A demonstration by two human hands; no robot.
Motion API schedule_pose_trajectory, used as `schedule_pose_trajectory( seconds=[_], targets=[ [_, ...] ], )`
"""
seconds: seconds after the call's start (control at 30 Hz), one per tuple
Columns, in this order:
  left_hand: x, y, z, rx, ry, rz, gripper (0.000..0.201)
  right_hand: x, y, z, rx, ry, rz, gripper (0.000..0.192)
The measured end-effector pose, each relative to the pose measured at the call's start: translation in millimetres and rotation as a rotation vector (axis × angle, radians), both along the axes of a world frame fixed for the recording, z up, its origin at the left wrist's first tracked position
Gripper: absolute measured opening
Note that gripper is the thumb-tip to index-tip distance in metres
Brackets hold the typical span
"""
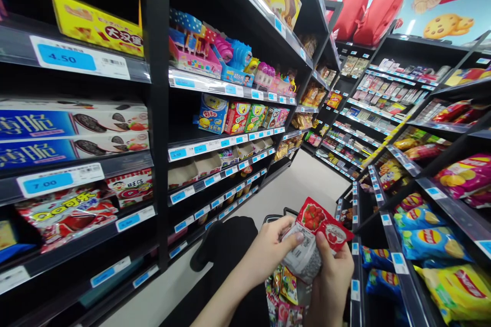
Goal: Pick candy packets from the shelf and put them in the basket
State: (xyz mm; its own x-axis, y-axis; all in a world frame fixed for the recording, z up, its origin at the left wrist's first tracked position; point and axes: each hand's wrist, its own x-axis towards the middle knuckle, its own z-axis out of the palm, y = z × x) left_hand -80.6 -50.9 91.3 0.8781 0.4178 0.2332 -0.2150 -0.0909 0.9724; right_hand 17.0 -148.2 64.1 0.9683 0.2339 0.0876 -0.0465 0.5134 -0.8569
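Observation:
A small red and silver snack bag (307, 258) with strawberries printed on it is held up in front of me in both hands. My left hand (272, 245) grips its left side, thumb lying across the printed label. On the right side, my right hand (333, 268) pinches the bag with the thumb on its front and the fingers behind. Below the bag, several colourful snack packets (286, 286) lie in a dark shopping basket or cart, whose handle (289, 211) shows behind my left hand. The bag and my hands hide part of that load.
Black shelves with price tags (72, 59) line the left, bearing wafer boxes (72, 145), gummy bags (69, 214) and small candy boxes (238, 117). Chip bags (433, 237) fill the right shelves close to my right hand. Pale floor (314, 176) runs towards the far shelves.

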Motion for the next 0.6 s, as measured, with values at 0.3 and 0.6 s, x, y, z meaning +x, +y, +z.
schedule_pose_trajectory(
  seconds=[0.3, 0.6],
  targets=[
    [4, -4, -1.3, -0.142, -0.082, 0.1, 0.043, -12, 6, 5.7, 0.065, -0.058, -0.106, 0.052],
    [0, -3, 5.4, -0.132, -0.072, 0.098, 0.04, -14, 7, 8.2, 0.072, 0.029, -0.088, 0.053]
  ],
)
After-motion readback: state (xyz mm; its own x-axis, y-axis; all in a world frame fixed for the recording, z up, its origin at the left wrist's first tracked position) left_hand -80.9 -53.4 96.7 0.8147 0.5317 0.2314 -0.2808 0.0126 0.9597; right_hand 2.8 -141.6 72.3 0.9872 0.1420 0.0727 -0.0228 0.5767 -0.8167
